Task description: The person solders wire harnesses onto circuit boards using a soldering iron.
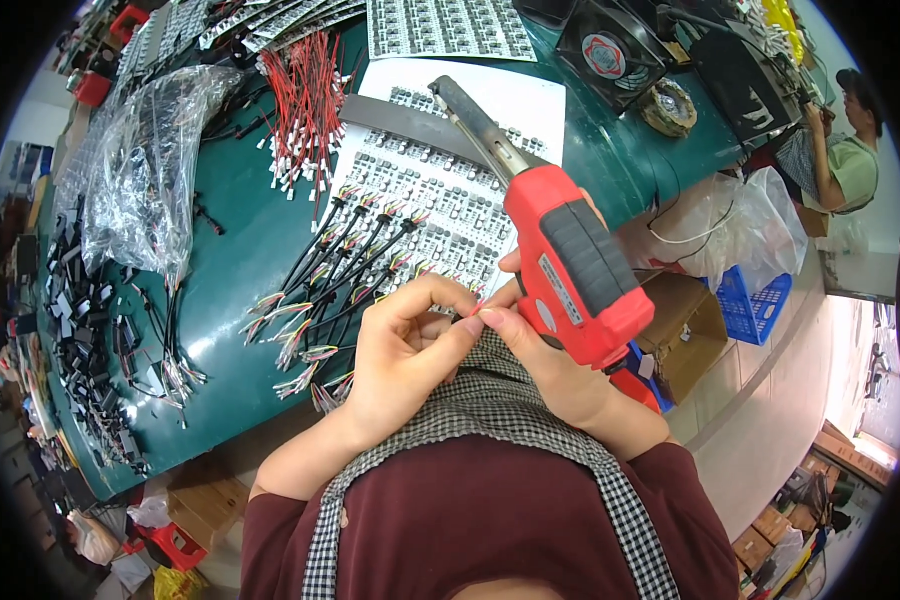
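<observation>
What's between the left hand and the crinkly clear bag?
In the head view: black cables with colourful wire ends, then shiny green tabletop with a small black piece.

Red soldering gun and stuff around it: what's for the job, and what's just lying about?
Likely for the job:
red soldering gun, in the right hand
thin red bit, between left hand and right
black cables
circuit boards

Probably just lying about:
blue basket
cardboard box
plastic bag

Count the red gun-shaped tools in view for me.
1: the red gun-shaped tool, in your right hand, its long nose angled over the white circuit boards. Others may be hidden in the surrounding clutter.
</observation>
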The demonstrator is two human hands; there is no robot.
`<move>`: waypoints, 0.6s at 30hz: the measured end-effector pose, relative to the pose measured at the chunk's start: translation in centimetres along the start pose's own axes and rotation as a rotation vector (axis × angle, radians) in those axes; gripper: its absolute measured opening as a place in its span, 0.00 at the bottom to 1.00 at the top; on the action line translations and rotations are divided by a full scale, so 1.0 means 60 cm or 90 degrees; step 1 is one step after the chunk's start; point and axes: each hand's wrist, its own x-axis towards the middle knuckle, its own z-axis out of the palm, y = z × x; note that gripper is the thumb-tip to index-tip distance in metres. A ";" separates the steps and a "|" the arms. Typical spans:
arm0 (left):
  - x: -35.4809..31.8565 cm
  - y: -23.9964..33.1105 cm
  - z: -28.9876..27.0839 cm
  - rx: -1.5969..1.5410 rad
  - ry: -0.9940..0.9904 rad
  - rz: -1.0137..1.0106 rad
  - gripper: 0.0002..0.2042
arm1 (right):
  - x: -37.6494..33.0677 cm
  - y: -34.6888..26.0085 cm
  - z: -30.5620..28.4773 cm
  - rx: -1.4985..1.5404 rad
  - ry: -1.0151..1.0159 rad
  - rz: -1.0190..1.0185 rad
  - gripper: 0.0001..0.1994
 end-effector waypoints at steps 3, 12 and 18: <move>0.001 -0.009 -0.004 -0.077 0.001 -0.018 0.01 | 0.000 0.001 -0.003 -0.021 -0.008 -0.028 0.43; -0.003 0.000 -0.010 -0.261 -0.029 -0.124 0.01 | 0.004 0.011 -0.012 0.017 -0.063 -0.072 0.41; -0.022 0.075 -0.015 0.658 0.258 0.556 0.07 | 0.009 -0.020 -0.052 -0.024 -0.083 0.052 0.17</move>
